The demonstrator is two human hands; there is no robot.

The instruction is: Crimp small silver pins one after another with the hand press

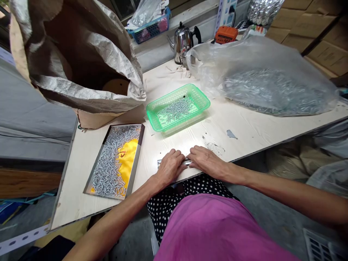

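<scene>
A narrow silver metal strip lies along the front edge of the table, mostly hidden under my hands. My left hand is closed over its left part, and one end pokes out beyond the knuckles. On the right part, the fingers of my right hand are curled down, close to the left fingertips. Small silver screws fill much of a shallow tray with a yellow bottom, left of my hands. Beyond them, a green plastic basket holds more small metal pieces.
A large open sack stands at the back left. On the right lies a clear plastic bag full of metal parts. A steel kettle and an orange case are at the back. A grey scrap lies on the table.
</scene>
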